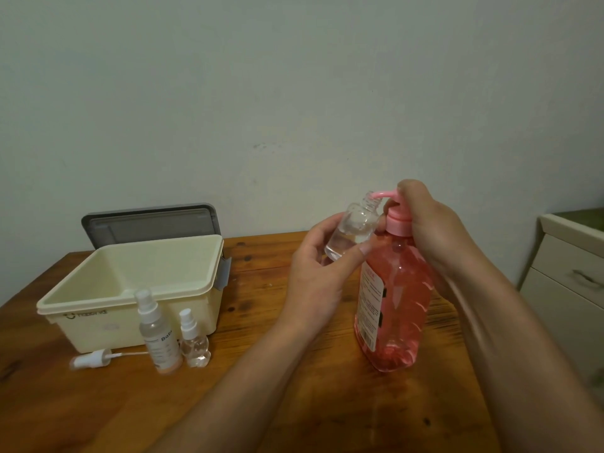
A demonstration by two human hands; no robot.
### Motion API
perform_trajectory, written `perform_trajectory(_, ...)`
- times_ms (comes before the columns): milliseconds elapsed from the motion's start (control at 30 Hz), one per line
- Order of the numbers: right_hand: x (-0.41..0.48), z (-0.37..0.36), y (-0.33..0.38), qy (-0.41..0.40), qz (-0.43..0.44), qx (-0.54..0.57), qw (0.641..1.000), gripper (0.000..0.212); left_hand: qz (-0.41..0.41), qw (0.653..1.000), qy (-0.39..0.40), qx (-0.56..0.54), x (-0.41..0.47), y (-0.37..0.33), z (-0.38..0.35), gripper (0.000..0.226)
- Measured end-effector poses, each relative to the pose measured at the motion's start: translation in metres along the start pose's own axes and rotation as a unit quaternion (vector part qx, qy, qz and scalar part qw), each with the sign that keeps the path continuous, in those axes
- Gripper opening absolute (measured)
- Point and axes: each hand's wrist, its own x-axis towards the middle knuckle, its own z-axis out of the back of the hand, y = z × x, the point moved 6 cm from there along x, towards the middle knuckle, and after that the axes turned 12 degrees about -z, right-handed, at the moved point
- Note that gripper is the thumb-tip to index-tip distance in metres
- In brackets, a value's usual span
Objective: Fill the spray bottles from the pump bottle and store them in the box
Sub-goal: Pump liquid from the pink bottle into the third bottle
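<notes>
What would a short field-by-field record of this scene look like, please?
left hand: holds uncapped clear bottle, tilted, neck at the pump spout
right hand: curled over the pump head of the pink pump bottle, which stands on the table
box: open, nothing visible inside; lid propped behind it
tall spray bottle: upright, capped, in front of the box
small spray bottle: upright, capped, beside it
loose spray head: lying on the table, left of them

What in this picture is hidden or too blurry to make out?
All in the head view:
pump top: under the right hand.
base of the small clear bottle: behind the left hand.
pump bottle label: print too small, blurred.
drawer cabinet: cut by the right edge.
</notes>
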Motion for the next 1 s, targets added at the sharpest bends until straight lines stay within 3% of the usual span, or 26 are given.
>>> perform_trajectory(1000,-0.0002,0.0013,0.0025,-0.007,0.008,-0.017,1.0,0.036,0.0,1.0,0.001,-0.003,0.0008,-0.0003,-0.0007,0.046)
